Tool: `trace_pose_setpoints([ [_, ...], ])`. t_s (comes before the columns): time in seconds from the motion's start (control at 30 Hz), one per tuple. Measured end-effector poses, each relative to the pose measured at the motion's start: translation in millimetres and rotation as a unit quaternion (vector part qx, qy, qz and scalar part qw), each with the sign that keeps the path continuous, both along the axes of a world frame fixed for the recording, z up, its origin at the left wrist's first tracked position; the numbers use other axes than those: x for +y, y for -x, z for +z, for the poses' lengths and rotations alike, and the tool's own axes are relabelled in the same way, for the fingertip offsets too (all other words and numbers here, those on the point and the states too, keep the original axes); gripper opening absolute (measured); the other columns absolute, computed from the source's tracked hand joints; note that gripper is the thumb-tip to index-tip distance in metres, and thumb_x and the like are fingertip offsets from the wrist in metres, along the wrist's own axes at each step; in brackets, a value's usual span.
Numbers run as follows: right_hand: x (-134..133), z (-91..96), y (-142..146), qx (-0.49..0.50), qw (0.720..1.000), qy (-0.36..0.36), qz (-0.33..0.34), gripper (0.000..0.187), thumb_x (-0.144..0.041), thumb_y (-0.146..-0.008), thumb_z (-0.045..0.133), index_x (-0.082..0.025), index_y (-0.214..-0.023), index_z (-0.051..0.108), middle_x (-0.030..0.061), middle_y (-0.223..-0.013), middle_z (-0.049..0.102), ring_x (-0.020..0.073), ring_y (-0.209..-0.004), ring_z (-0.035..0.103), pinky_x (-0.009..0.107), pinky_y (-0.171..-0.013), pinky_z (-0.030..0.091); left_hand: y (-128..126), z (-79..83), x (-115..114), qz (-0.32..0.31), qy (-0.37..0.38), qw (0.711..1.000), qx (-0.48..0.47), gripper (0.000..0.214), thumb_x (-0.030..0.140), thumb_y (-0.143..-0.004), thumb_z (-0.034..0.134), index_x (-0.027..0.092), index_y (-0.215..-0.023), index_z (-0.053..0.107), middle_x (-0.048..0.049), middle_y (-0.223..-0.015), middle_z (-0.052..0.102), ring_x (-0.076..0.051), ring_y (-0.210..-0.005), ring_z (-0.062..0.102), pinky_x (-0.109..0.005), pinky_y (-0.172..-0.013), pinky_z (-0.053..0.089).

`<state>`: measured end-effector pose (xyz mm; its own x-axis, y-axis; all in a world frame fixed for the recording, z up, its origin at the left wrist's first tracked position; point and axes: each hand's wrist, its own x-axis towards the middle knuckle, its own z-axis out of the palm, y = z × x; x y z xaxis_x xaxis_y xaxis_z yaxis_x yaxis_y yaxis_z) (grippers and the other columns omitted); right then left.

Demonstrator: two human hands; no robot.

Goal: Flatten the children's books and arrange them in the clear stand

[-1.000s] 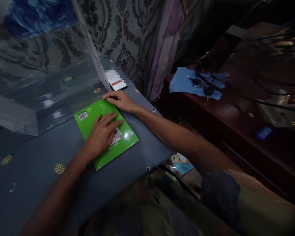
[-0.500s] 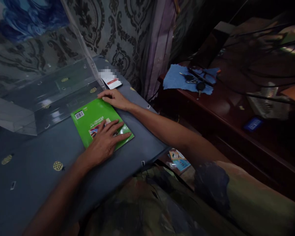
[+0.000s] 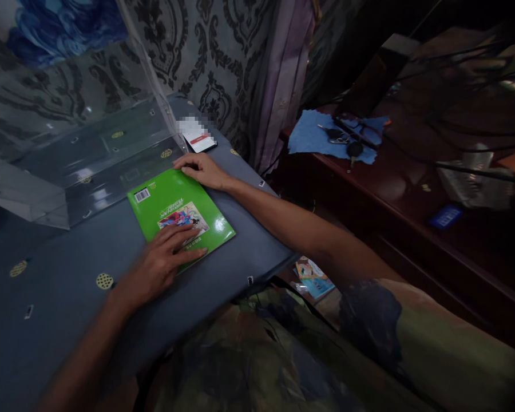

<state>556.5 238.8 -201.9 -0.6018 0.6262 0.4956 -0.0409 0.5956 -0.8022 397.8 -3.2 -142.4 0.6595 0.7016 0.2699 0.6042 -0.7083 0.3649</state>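
A green book [image 3: 214, 212] with a barcode and a colourful picture on its cover lies closed on the blue-grey cloth of the table. From the camera its lettering looks upside down. My left hand [image 3: 158, 257] rests palm down over the near left part of the cover, its fingers stretched out and partly covering the picture. At the far right corner of the book is my right hand [image 3: 203, 170], its fingers loosely bent along the edge and the thumb a little apart. Neither hand is wrapped round anything.
Behind the book stands a clear plastic box [image 3: 64, 206]. A phone [image 3: 201, 140] lies beyond my right hand. On the dark red desk at right are a blue cloth [image 3: 309, 134] with keys and glasses, cables and a blue box [image 3: 446, 217]. Another book [image 3: 315, 280] lies lower down.
My left hand has slid across the cover toward me and to the left, uncovering more of the picture. The right hand stays at the far corner. The view has shifted slightly.
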Motion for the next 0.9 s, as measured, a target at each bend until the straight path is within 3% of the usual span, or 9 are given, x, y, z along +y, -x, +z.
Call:
trace_pose_setpoints([
  [0.17, -2, 3.3, -3, -0.031, 0.999, -0.01, -0.007, 0.024, -0.012, -0.089, 0.052, -0.02, -0.101, 0.071, 0.0062, -0.12, 0.072, 0.0179, -0.114, 0.064, 0.037, -0.104, 0.048, 27, -2.7, -27, 0.059, 0.018, 0.997, -0.054, 0.051, 0.005, -0.099, 0.041, 0.036, -0.13, 0.067, -0.0059, -0.143, 0.062, -0.023, -0.138, 0.052, -0.049, -0.109, 0.051],
  [0.3, -15, 19.3, -7, -0.108, 0.991, -0.076, -0.022, 0.025, -0.012, -0.09, 0.05, -0.018, -0.105, 0.07, 0.0094, -0.125, 0.07, 0.0208, -0.117, 0.063, 0.039, -0.105, 0.047, 32, -8.2, -34, 0.094, 0.018, 0.991, -0.098, 0.046, 0.01, -0.1, 0.042, 0.037, -0.124, 0.072, -0.0065, -0.136, 0.066, -0.022, -0.133, 0.056, -0.046, -0.104, 0.053],
  [0.47, -85, 55.7, 0, -0.279, 0.94, -0.195, -0.033, 0.027, -0.018, -0.097, 0.05, -0.018, -0.117, 0.067, 0.012, -0.119, 0.07, 0.0277, -0.114, 0.063, 0.049, -0.106, 0.044, 28, -6.5, -32, 0.1, 0.032, 0.988, -0.116, 0.044, 0.011, -0.1, 0.042, 0.034, -0.119, 0.075, -0.0081, -0.133, 0.067, -0.023, -0.128, 0.06, -0.046, -0.102, 0.053],
  [0.57, -138, 65.4, 8, -0.259, 0.935, -0.243, 0.016, 0.026, -0.024, -0.101, 0.051, -0.02, -0.121, 0.066, 0.0126, -0.136, 0.063, 0.0266, -0.128, 0.056, 0.045, -0.109, 0.044, 28, -5.0, -33, 0.101, 0.028, 0.988, -0.113, 0.044, 0.011, -0.099, 0.043, 0.034, -0.12, 0.075, -0.0079, -0.13, 0.069, -0.022, -0.123, 0.062, -0.044, -0.101, 0.053],
  [0.67, -165, 61.2, 10, -0.26, 0.931, -0.253, 0.043, 0.031, -0.026, -0.105, 0.043, -0.016, -0.124, 0.064, 0.0161, -0.136, 0.062, 0.0264, -0.129, 0.057, 0.045, -0.109, 0.045, 28, -5.6, -33, 0.101, 0.019, 0.988, -0.117, 0.043, 0.01, -0.098, 0.046, 0.033, -0.12, 0.075, -0.0073, -0.124, 0.071, -0.021, -0.119, 0.063, -0.042, -0.101, 0.052],
  [0.77, -160, 50.9, 1, -0.271, 0.935, -0.229, 0.01, 0.033, -0.031, -0.105, 0.045, -0.016, -0.127, 0.064, 0.0176, -0.138, 0.06, 0.0283, -0.131, 0.055, 0.048, -0.11, 0.046, 27, -7.1, -34, 0.103, 0.026, 0.986, -0.125, 0.042, 0.009, -0.098, 0.046, 0.031, -0.118, 0.076, -0.0082, -0.127, 0.07, -0.022, -0.125, 0.06, -0.043, -0.103, 0.052],
  [0.9, -133, 39.0, -18, -0.279, 0.939, -0.195, -0.05, 0.037, -0.033, -0.103, 0.047, -0.016, -0.132, 0.063, 0.0197, -0.146, 0.054, 0.0312, -0.14, 0.048, 0.053, -0.115, 0.041, 27, -8.8, -35, 0.102, 0.042, 0.985, -0.131, 0.042, 0.007, -0.098, 0.046, 0.03, -0.118, 0.075, -0.0092, -0.133, 0.068, -0.022, -0.132, 0.057, -0.047, -0.106, 0.051],
])
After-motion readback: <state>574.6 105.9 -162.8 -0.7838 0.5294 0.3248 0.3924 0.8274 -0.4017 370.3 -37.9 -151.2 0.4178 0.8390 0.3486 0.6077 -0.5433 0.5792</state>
